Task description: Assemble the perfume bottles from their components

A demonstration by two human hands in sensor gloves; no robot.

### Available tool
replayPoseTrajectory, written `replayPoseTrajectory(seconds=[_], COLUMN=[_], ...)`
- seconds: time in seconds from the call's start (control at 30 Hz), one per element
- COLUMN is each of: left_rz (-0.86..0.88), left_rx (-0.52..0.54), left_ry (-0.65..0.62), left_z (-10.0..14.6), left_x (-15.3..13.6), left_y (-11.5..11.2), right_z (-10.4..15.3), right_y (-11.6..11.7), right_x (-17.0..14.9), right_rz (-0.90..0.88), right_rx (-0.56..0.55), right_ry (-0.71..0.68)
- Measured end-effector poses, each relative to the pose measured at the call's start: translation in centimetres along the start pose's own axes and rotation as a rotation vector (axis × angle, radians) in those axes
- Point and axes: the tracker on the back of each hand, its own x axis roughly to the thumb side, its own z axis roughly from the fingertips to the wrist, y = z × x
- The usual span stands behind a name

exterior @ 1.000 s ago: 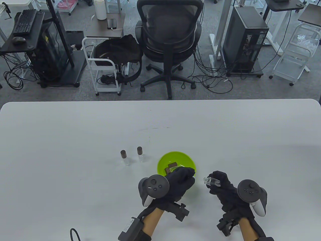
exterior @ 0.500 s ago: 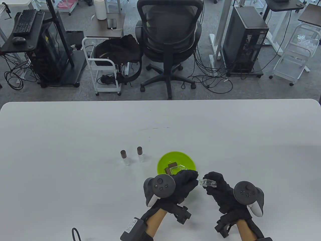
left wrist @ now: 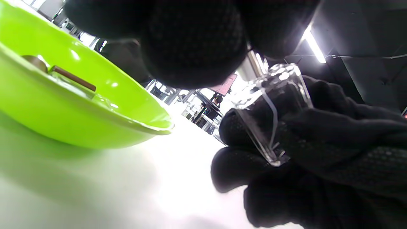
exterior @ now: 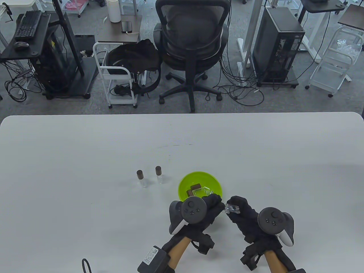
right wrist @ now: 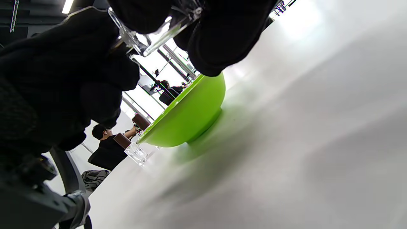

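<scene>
A clear glass bottle [exterior: 231,209] lies tilted in my right hand [exterior: 234,205], which grips it just right of the green bowl [exterior: 199,172]. My left hand [exterior: 219,202] meets the bottle's mouth with its fingers curled and pinches a small spray insert there. In the left wrist view a thin tube runs inside the bottle [left wrist: 264,127], under my left fingertips [left wrist: 194,47], with my right hand [left wrist: 318,152] wrapped round it. The right wrist view shows the bottle [right wrist: 152,31] between my right fingers [right wrist: 219,38], my left hand [right wrist: 63,79] beside it. The insert itself is hidden.
The bowl [right wrist: 187,117] holds brown caps [exterior: 195,186] and clear parts. Two capped bottles [exterior: 140,177] [exterior: 158,174] stand upright left of it, seen low in the right wrist view as glass bottles [right wrist: 135,152]. White table [exterior: 85,148] stretches all round; the office floor lies beyond the far edge.
My left hand has left the bowl and moved right to the bottle's mouth. My right hand has carried the bottle left to meet it.
</scene>
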Motion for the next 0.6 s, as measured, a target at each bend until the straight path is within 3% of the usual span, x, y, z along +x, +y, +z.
replayPoseTrajectory(seconds=[0.2,0.27,0.4,0.53,0.6], left_rz=[-0.070,0.004,0.100,-0.035,-0.050], left_rx=[0.021,0.009,0.053,0.013,-0.025], left_ry=[-0.147,-0.145,-0.073,0.055,0.028], left_z=[0.38,0.36,0.19,0.10,-0.04], left_x=[0.92,0.73,0.19,0.38,0.28], left_y=[-0.22,-0.46,-0.34,-0.36,-0.44], right_z=[0.03,0.06,0.24,0.15,0.17], right_y=[-0.09,-0.14,-0.34,-0.26,-0.34], right_x=[-0.10,0.07,0.31,0.22,0.26], right_rz=[-0.023,-0.036,-0.035,-0.106,-0.069], right_rx=[-0.009,-0.014,-0.040,-0.056,-0.064], right_ry=[0.011,0.003,-0.010,0.004,0.005])
